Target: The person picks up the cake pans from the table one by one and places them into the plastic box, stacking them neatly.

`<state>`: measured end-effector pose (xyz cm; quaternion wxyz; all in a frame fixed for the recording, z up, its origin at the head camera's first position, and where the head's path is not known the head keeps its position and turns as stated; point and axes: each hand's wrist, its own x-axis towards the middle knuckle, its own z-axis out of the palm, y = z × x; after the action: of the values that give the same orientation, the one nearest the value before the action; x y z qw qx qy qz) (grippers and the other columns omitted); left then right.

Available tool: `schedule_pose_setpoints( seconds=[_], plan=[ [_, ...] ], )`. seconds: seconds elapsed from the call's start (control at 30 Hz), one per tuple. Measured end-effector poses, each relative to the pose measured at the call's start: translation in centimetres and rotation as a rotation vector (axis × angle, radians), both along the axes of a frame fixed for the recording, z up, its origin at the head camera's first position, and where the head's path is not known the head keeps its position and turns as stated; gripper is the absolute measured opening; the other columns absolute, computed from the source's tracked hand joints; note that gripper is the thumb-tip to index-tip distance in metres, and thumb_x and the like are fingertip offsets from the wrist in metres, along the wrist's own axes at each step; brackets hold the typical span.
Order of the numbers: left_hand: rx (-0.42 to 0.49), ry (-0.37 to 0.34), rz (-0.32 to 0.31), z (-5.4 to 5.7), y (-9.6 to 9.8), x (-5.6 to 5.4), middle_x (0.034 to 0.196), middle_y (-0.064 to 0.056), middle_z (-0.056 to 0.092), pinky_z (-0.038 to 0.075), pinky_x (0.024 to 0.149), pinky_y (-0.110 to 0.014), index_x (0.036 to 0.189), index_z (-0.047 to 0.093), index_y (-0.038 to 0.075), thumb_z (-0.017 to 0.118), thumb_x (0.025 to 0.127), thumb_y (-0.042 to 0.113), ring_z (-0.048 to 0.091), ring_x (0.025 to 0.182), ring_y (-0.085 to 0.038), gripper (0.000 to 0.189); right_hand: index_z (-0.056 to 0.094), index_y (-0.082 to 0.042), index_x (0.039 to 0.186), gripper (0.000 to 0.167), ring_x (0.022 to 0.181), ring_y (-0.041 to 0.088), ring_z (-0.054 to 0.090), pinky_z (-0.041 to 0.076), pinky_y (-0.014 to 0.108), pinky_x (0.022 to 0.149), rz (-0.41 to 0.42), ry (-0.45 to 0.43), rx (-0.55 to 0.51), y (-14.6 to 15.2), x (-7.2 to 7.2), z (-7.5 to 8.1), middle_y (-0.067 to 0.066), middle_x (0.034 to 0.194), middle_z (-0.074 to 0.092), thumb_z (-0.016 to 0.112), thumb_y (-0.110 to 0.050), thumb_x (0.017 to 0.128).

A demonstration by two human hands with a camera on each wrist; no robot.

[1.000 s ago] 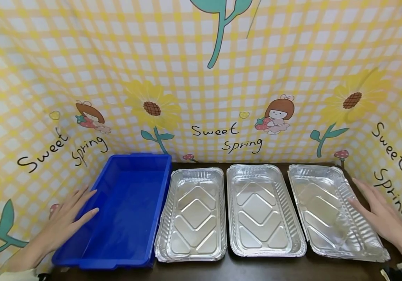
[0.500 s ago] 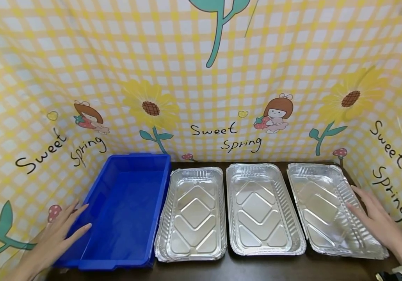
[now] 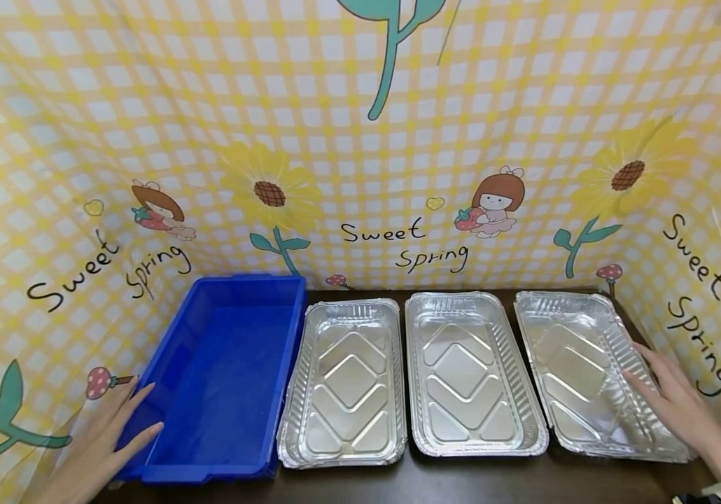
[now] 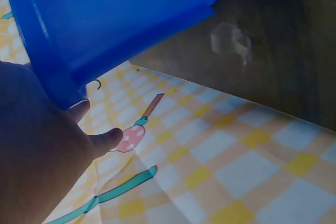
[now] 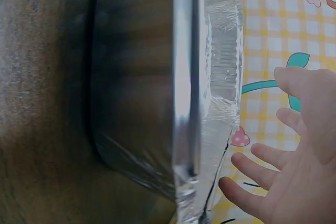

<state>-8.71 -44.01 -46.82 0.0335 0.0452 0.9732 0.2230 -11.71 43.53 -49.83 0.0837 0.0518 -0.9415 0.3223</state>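
A deep blue plastic bin (image 3: 228, 378) stands at the left, with nothing in it. My left hand (image 3: 92, 444) is at its left wall, fingers spread and fairly straight, the thumb over the rim in the head view. The left wrist view shows that hand (image 4: 47, 145) close beside the bin's corner (image 4: 68, 85). At the far right lies a foil tray (image 3: 577, 378) with a crumpled right side. My right hand (image 3: 678, 406) is beside that side, fingers extended. In the right wrist view the fingers (image 5: 254, 171) are spread past the foil rim (image 5: 186, 77), holding nothing.
Two more foil trays, a left one (image 3: 351, 385) and a middle one (image 3: 461, 371), stand in a row between bin and right tray. All rest on a dark brown table (image 3: 423, 483). A yellow checked cloth (image 3: 360, 161) encloses the back and sides.
My left hand has moved toward me and slightly left along the bin's side. My right hand has shifted slightly nearer. The bin and trays have stayed in place.
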Motion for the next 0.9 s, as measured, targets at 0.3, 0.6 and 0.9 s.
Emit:
schedule_pose_setpoints(
  seconds=[0.3,0.6,0.9],
  plan=[
    [-0.017,0.018,0.015,-0.5,0.1,0.3,0.170,-0.035,0.010,0.023,0.098,-0.086,0.169,0.019,0.004,0.062,0.106,0.044,0.015,0.148,-0.067,0.086,0.021,0.012,0.161,0.066,0.131,0.073,0.028,0.017,0.089,0.099,-0.017,0.023,-0.001,0.2,0.0,-0.8,0.051,0.151,0.027,0.052,-0.018,0.111],
    [-0.052,0.155,-0.003,-1.7,0.0,0.9,0.166,-0.034,0.025,0.031,0.095,-0.082,0.167,0.028,0.007,0.073,0.100,0.041,0.033,0.140,-0.067,0.088,0.019,0.016,0.159,0.069,0.122,0.069,0.038,0.029,0.085,0.094,-0.064,-0.032,0.002,0.5,-0.2,-1.1,0.052,0.144,0.030,0.051,-0.022,0.112],
    [-0.047,0.223,-0.019,-2.5,-0.5,1.2,0.163,-0.035,0.031,0.034,0.092,-0.081,0.167,0.031,0.011,0.080,0.094,0.036,0.040,0.134,-0.066,0.091,0.016,0.029,0.149,0.071,0.114,0.073,0.047,0.054,0.034,0.078,-0.102,-0.185,-0.005,1.7,-0.7,-1.2,0.057,0.133,0.036,0.046,-0.024,0.114]
  ],
)
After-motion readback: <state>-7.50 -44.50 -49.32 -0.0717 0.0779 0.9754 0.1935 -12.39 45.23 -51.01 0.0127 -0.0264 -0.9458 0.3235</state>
